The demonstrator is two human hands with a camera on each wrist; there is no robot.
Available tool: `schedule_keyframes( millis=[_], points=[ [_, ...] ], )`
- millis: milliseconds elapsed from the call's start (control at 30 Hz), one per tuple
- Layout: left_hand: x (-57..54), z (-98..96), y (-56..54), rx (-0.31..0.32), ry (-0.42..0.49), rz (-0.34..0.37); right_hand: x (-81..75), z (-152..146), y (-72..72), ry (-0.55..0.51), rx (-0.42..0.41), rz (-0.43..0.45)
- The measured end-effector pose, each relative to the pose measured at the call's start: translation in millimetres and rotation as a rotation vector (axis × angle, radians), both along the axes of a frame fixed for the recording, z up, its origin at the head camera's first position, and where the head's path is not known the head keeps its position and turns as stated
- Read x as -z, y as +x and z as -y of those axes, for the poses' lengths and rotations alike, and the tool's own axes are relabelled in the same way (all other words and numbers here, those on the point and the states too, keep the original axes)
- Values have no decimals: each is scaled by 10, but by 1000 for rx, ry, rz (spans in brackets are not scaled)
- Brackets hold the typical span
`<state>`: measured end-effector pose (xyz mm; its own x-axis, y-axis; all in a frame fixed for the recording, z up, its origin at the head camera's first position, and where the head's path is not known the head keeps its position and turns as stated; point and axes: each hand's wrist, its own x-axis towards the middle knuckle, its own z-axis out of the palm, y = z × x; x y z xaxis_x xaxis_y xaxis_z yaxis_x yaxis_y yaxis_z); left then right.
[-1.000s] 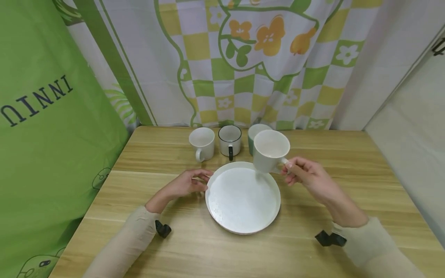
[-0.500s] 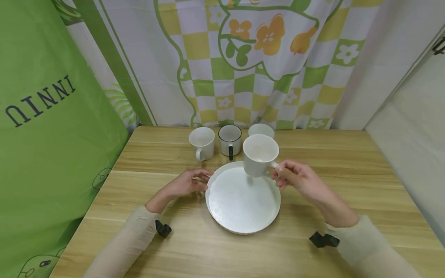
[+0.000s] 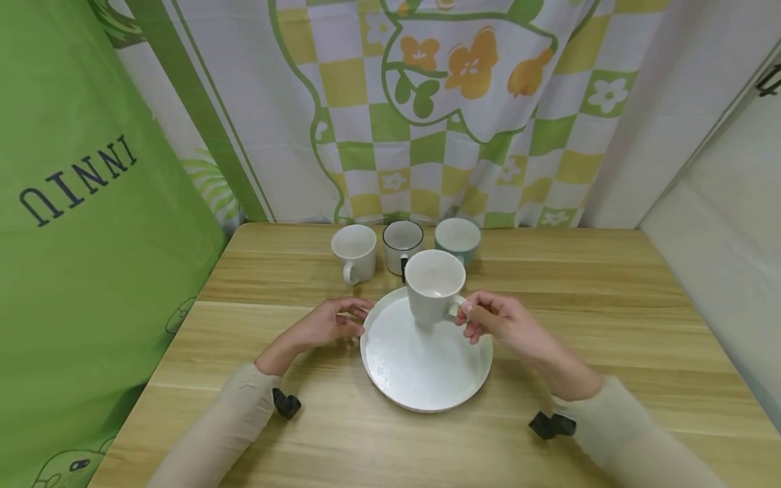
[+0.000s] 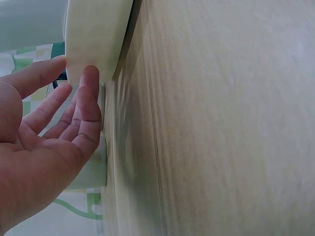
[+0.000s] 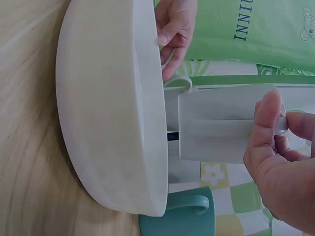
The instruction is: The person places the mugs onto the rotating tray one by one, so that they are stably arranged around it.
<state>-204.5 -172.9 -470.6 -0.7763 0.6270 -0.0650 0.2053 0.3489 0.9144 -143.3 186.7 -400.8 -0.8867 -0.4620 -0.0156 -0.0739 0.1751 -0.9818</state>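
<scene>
My right hand (image 3: 509, 329) pinches the handle of a white mug (image 3: 427, 305) between thumb and fingers. The mug hangs upright over the far part of a round white tray (image 3: 424, 373) with a low wall. In the right wrist view the mug's base (image 5: 180, 115) stands above the tray wall (image 5: 103, 103), with a gap to the tray's floor hidden by the wall. At the tray's left side rests my left hand (image 3: 326, 322), its fingers relaxed and slightly bent. Seen from the left wrist, its fingertips (image 4: 89, 73) lie against the tray's outer wall (image 4: 96, 39).
Behind the tray stand three mugs in a row: a white one (image 3: 358, 261), a white one with a black rim (image 3: 395, 256) and a teal one (image 3: 468, 254). A patterned curtain (image 3: 396, 122) hangs along the back of the wooden table (image 3: 610, 325), and green cloth (image 3: 91, 271) hangs at left.
My right hand has carried the white mug leftward and a little toward me, further over the tray. The teal mug behind shows more. My left hand stays at the tray's rim.
</scene>
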Motion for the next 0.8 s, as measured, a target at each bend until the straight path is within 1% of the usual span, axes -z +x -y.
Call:
schedule_keyframes(
  millis=[167,333,633,800],
  points=[
    [10,4,-4,4,-5,-6,49,92,-24,14,-4,43],
    [10,6,-14,20,2,-15,89,187,-32,2,-10,80],
    [-12,11,-4,17,11,37,152,335,-59,-4,-24,103],
    [-10,15,-1,10,4,52,189,399,-88,1,-31,117]
  ],
)
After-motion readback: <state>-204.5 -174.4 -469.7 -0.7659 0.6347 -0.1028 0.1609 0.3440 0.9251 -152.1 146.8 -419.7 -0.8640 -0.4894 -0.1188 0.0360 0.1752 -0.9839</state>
